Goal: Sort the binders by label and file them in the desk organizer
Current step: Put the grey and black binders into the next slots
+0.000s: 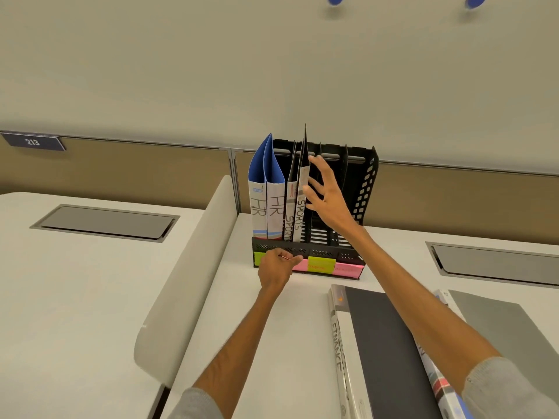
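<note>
A black desk organizer [363, 189] stands at the back of the desk. Its left slots hold two blue binders marked HR [258, 207] and two black binders marked SPORTS [290, 213]. My right hand [328, 198] rests with spread fingers against the spine of the taller SPORTS binder [301, 207], which stands higher than the others. My left hand [276, 267] is curled on the organizer's front rail. A dark binder marked FINANCE [384, 343] lies flat on the desk in front. Under my right forearm lies a grey binder [502, 325].
Green, yellow and pink sticky notes [322, 264] line the organizer's front. The organizer's right slots are empty. A white curved divider [193, 267] splits this desk from the one on the left. Grey cable hatches [106, 222] [496, 263] sit in both desktops.
</note>
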The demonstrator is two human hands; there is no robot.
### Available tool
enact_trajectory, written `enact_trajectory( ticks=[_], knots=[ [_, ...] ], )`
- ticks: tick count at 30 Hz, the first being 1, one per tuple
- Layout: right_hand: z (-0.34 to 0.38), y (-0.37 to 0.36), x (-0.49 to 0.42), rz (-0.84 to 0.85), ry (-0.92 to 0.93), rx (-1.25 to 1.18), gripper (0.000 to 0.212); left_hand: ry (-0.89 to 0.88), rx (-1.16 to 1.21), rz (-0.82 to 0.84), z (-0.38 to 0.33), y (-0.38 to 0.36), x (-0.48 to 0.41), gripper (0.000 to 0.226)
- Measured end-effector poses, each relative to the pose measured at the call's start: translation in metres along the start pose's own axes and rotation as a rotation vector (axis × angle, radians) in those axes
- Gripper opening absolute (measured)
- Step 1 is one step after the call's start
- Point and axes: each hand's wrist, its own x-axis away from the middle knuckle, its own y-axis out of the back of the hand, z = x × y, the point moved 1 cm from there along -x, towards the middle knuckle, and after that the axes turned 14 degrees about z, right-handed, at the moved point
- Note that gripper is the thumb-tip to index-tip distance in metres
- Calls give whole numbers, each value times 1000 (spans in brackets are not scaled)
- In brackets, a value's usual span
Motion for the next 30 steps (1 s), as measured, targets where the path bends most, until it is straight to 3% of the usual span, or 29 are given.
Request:
enact_trajectory(
  ticks=[5,13,18,26,30],
  knots=[
    [-15,-4,56,-109,-164,-127,71,26,-9,32,14,-8,27,23],
    [-62,-21,166,-118,-534,4,51,68,22,122,35,-39,80,22],
    [-76,-30,229,-92,-663,55,43,84,22,235,49,-66,107,33],
    [-80,-39,299,-87,-759,129,40,135,-170,381,58,-104,134,76],
    [-81,-43,315,-92,-802,146,38,113,-203,430,58,-119,148,77]
  ],
)
